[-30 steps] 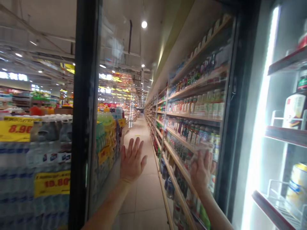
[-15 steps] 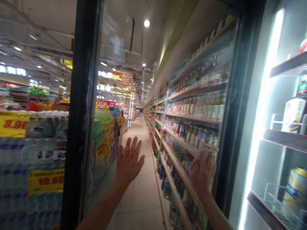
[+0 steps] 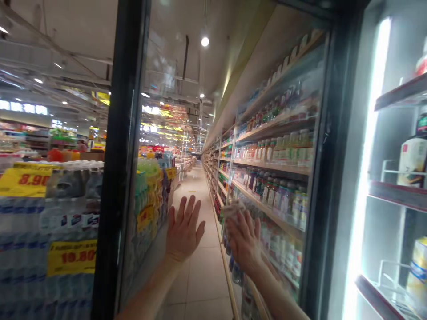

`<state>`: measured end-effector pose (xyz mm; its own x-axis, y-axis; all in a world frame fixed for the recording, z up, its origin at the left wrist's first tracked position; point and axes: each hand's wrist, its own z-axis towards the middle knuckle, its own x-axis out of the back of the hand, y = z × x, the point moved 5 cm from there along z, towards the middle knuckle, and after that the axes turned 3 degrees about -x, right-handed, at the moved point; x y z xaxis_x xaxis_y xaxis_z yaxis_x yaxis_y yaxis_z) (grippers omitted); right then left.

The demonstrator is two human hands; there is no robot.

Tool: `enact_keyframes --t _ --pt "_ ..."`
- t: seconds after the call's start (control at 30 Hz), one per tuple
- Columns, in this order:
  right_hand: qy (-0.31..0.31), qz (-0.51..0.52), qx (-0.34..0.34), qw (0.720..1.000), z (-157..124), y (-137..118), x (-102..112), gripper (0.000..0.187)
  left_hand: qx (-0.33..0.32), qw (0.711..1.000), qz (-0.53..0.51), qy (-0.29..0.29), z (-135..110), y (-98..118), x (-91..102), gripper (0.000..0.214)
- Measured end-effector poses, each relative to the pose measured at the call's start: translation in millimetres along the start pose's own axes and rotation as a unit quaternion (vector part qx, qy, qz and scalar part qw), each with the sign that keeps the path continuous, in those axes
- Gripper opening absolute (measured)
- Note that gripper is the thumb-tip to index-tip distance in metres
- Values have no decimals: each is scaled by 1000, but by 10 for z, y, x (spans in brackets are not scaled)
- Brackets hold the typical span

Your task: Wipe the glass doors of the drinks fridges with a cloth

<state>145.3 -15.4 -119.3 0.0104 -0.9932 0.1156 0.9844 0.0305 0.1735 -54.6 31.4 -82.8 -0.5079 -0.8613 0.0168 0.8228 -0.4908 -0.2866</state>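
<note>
An open glass fridge door [image 3: 160, 111] with a black frame stands in front of me. My left hand [image 3: 183, 231] lies flat on the glass, fingers spread. My right hand [image 3: 245, 240] presses a crumpled pale cloth [image 3: 233, 208] against the glass a little to the right of it. Through the pane I see a shop aisle and shelves of bottles [image 3: 267, 186].
The lit fridge interior [image 3: 400, 178] with wire shelves and cartons is on the right. Stacked bottled water with yellow price tags [image 3: 71, 257] stands on the left. The tiled aisle floor [image 3: 200, 266] runs ahead between them.
My right hand with the cloth has slid left across the glass, from near the door's right frame toward the middle. My left hand has stayed flat on the glass.
</note>
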Motion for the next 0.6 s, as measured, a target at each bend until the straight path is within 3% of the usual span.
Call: enact_keyframes --t 0.07,0.17,0.23,0.27,0.37,0.43,0.5,0.6 --pt "-2 0 10 1000 -8 58 -7 56 -1 1000 -3 4 5 -1 12 65" --pt "91 -50 -164 981 36 559 140 57 2 1000 -10 3 8 2 22 64" --pt "125 -63 -245 959 69 741 207 57 3 1000 -11 3 7 6 23 64" --pt "119 -57 -233 964 98 709 204 57 4 1000 -11 5 5 7 23 64" --pt "44 -17 -44 998 153 325 96 56 3 1000 -10 8 -2 0 17 64" --pt "21 -10 14 1000 136 253 56 54 -2 1000 -8 6 -3 -7 11 65" --pt "50 -31 -52 997 142 492 103 53 -9 1000 -5 4 0 -9 11 64" --pt "117 -64 -231 964 133 976 234 55 -5 1000 -7 5 6 -11 13 63"
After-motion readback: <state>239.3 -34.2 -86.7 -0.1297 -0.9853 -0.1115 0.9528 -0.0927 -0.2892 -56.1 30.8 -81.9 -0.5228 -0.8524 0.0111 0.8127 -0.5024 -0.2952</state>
